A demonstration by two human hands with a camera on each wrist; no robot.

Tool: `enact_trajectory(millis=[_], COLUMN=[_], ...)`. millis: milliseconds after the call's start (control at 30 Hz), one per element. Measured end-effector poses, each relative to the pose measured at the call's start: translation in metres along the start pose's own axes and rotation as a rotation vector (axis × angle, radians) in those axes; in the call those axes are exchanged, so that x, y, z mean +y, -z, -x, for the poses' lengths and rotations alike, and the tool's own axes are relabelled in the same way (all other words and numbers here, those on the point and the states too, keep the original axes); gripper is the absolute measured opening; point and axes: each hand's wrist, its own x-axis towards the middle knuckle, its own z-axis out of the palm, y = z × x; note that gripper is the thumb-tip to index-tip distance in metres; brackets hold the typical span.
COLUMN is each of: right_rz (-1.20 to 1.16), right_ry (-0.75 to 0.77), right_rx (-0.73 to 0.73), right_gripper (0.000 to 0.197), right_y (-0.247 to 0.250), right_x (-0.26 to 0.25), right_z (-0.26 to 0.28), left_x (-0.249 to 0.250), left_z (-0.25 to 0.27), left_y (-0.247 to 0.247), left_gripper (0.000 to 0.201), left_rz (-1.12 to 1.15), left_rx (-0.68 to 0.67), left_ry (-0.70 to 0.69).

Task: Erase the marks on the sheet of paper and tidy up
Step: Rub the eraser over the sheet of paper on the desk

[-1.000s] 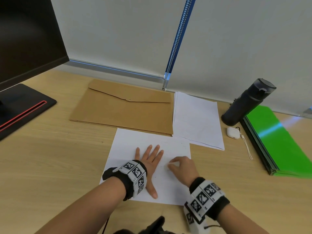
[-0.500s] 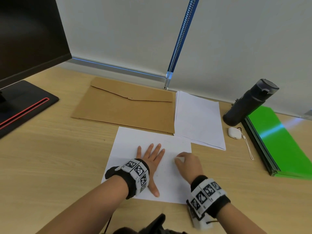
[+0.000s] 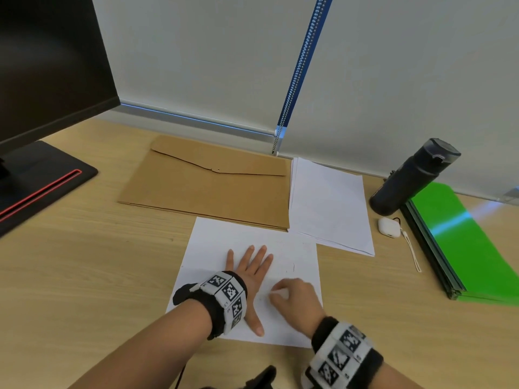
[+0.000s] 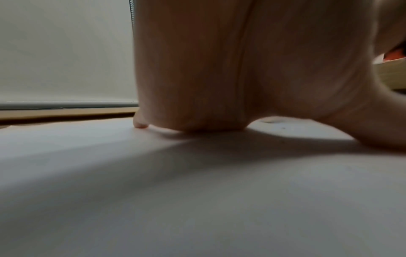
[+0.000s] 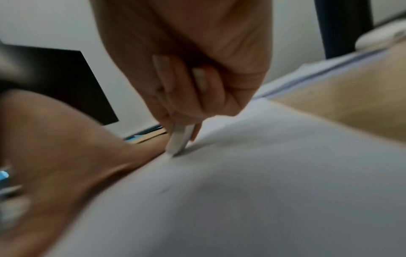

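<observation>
— Near the front edge of the desk: sheet of paper lies flat, left hand spread open on it, fingers straight, pinning it down.

— And the other?

— Right hand pinches a white eraser, tip touching the sheet just beside the left thumb.

— How far along?

— Partway, I'd judge. One short dark mark shows beyond the right hand; fainter specks near the far right corner. Tidying not begun: brown envelope and spare sheets sit toward the back edge.
</observation>
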Motion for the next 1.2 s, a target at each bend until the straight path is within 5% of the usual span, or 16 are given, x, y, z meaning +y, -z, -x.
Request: enact_trajectory(millis=[200, 400, 600, 767, 967, 1067, 1200], right_rz=[-0.107, -0.116, -0.311, -0.289, -0.34, -0.353, -0.427], right_ry=[-0.153, -0.083, -0.217, -0.153, -0.224, -0.216, -0.228], right_rx=[0.25, -0.033, 0.25, 0.002, 0.225, 0.202, 0.123], right_gripper=[0.02, 0.009, 0.017, 0.009, 0.007, 0.005, 0.003], right_y=[0.034, 0.017, 0.038, 0.024, 0.044, 0.04, 0.046], right_x=[0.002, -0.007, -0.01, -0.012, 0.003, 0.006, 0.008], right_z=[-0.048, -0.028, -0.066, -0.044, -0.07, -0.067, -0.066], left_x=[0.001, -0.002, -0.002, -0.004, -0.006, -0.006, -0.008], left_z=[0.003, -0.002, -0.002, -0.005, -0.005, -0.006, -0.011], left_y=[0.002, -0.001, -0.001, -0.002, -0.004, 0.003, 0.023], left_gripper=[0.146, 0.147, 0.147, 0.148, 0.145, 0.124, 0.077], left_rz=[0.021, 0.02, 0.034, 0.038, 0.02, 0.059, 0.157], left_rx=[-0.004, -0.006, 0.002, 0.015, 0.014, 0.057, 0.4], left_ry=[0.004, -0.008, -0.012, -0.015, -0.025, -0.009, 0.043])
